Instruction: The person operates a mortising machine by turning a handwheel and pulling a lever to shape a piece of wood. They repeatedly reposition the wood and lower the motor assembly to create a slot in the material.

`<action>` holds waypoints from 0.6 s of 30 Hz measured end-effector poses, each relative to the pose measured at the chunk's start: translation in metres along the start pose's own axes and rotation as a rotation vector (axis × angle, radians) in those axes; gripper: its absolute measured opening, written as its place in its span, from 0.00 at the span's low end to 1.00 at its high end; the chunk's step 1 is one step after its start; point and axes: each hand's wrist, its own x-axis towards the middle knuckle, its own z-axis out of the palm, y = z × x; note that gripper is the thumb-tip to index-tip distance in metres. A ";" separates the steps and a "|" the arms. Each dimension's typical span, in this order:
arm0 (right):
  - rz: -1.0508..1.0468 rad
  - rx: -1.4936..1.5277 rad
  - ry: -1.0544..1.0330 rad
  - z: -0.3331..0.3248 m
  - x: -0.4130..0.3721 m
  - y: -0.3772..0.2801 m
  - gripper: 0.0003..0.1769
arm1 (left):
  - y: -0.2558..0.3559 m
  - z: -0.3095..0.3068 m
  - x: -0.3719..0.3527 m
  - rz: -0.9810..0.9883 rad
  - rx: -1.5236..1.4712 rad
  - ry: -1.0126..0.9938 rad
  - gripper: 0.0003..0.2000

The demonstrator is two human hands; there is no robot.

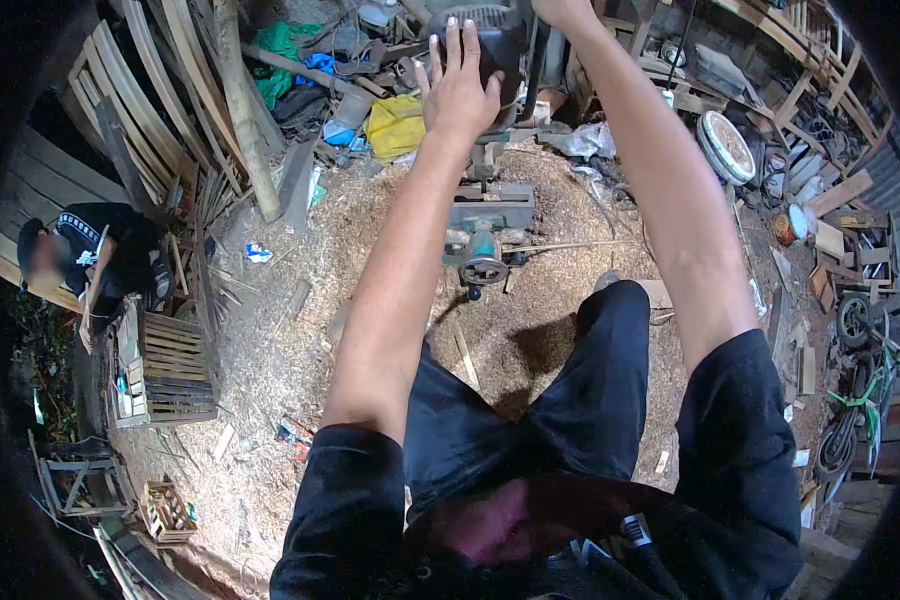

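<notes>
Under the machine (485, 212), sawdust (280, 300) lies thick — timber slats (135, 110) stacked all around.

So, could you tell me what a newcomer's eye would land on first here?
The left hand, fingers spread, lies flat on a dark machine at top centre. Sawdust covers the floor around it, and another person is by a slatted crate at left.

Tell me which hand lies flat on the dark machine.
The left hand, fingers spread on the machine; the right hand is mostly cut off at the top.
</notes>
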 end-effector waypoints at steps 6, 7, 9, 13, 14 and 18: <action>0.169 0.130 -0.340 0.032 0.023 0.043 0.24 | 0.008 -0.004 0.014 0.021 -0.014 0.143 0.38; 0.153 0.129 -0.353 0.036 0.023 0.049 0.23 | 0.017 -0.014 0.017 -0.040 -0.018 0.093 0.36; 0.176 0.182 -0.371 0.030 0.012 0.052 0.23 | 0.015 -0.015 0.017 -0.035 -0.015 0.065 0.38; 0.254 0.460 -0.307 0.003 -0.057 0.054 0.30 | -0.003 -0.013 0.005 0.045 -0.110 0.103 0.38; 0.391 0.512 -0.342 -0.002 -0.094 0.064 0.28 | -0.009 -0.006 -0.010 0.063 -0.150 0.113 0.37; 1.024 0.612 -0.572 -0.043 -0.268 0.087 0.20 | -0.031 0.049 -0.120 -0.106 -0.264 -0.078 0.39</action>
